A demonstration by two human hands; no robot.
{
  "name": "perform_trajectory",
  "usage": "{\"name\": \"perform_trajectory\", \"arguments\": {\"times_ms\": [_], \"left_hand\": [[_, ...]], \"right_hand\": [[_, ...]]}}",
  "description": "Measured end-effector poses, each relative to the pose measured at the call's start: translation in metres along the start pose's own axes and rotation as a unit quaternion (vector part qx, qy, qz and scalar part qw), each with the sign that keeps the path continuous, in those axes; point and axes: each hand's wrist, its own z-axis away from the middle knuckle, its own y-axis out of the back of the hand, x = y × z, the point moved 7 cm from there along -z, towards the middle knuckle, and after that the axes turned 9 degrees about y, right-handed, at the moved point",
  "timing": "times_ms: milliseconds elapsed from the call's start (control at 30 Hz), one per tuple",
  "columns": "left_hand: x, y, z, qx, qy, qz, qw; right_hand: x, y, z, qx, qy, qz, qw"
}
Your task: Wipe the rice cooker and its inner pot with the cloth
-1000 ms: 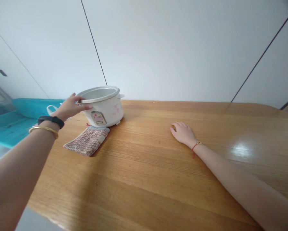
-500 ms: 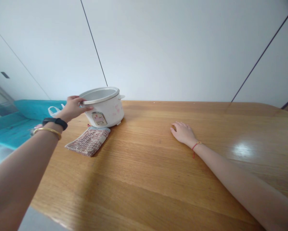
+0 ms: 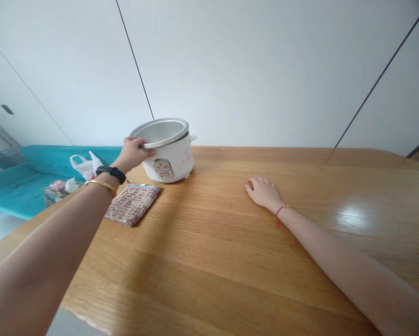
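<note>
wall: white panelled wall (image 3: 265, 70) behind the table, thin dark seams running between the panels
table: wooden table (image 3: 300, 266), light oak grain, a bright glare patch toward the right side
off the table, left: teal padded surface (image 3: 20, 200), lower than the tabletop, with a white plastic bag (image 3: 85, 167) on it and a small pinkish heap beside the bag, too small to identify
cooker: white rice cooker body (image 3: 172, 163) upright near the far edge of the table, left of centre, faint pink print on its side, small control plate (image 3: 163, 168) on the front
pot: aluminium inner pot (image 3: 159, 132) at the mouth of the cooker, tilted, its rim raised above the top edge of the body on the near left side
mat: quilted pot holder (image 3: 132, 204), pinkish-brown check, flat on the table just in front of the cooker and to its left
left hand (image 3: 132, 154): narrow, fingers curled over the rim of the pot, holding it
right hand (image 3: 263, 192): palm down on the table, fingers loosely spread, holding nothing, well apart from the cooker
left wrist: black wristband (image 3: 112, 174), gold bangle (image 3: 101, 185) just below it on the forearm
right wrist: thin red string bracelet (image 3: 281, 210)
</note>
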Motion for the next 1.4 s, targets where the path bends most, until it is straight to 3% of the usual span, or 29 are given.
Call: {"name": "perform_trajectory", "arguments": {"times_ms": [700,1067,1400], "left_hand": [[0.140,-0.117,0.031,-0.062,-0.036,0.048,0.996],[0.188,-0.142,0.058,-0.097,-0.063,0.049,0.992],[0.189,-0.144,0.059,-0.102,-0.054,0.045,0.992]], "right_hand": [[-0.001,0.001,0.001,-0.010,-0.008,-0.009,1.000],[-0.003,0.003,0.001,-0.016,-0.005,-0.005,1.000],[-0.003,0.003,0.002,-0.015,-0.004,-0.010,1.000]]}}
